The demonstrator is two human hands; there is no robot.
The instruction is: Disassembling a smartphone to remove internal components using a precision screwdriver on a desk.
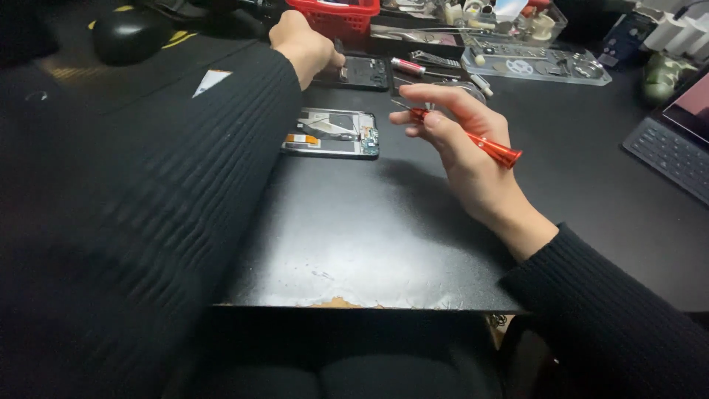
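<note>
At far left, a dark rounded object [127, 33] lies on the black table [369, 236], near the rear edge. The left arm, in a black ribbed sleeve, extends diagonally across the table toward the rear.

The left hand [303, 44] is placed at the left end of a black phone frame part [362, 72]. The fingers are curled downward and lie behind the knuckles; whether they grip the part cannot be determined. A red basket [336, 15] stands just behind this hand.

Nearer the person, an opened smartphone [332, 133] lies flat with its internals facing up. Its long axis runs left to right, nearly parallel to the table edge. It is untouched by either hand.

The right hand [458, 148] is raised above the table, right of the smartphone. The thumb and fingers are closed on a red precision screwdriver [473, 139]. The screwdriver's long axis runs diagonally: the thin metal tip points up-left, toward the phone parts, and the flared red cap points down-right, past the back of the hand.

Behind the right hand lie metal tweezers and a clear tool tray [535, 63]. At far right, a tablet keyboard [668, 159] sits at the table's edge.
</note>
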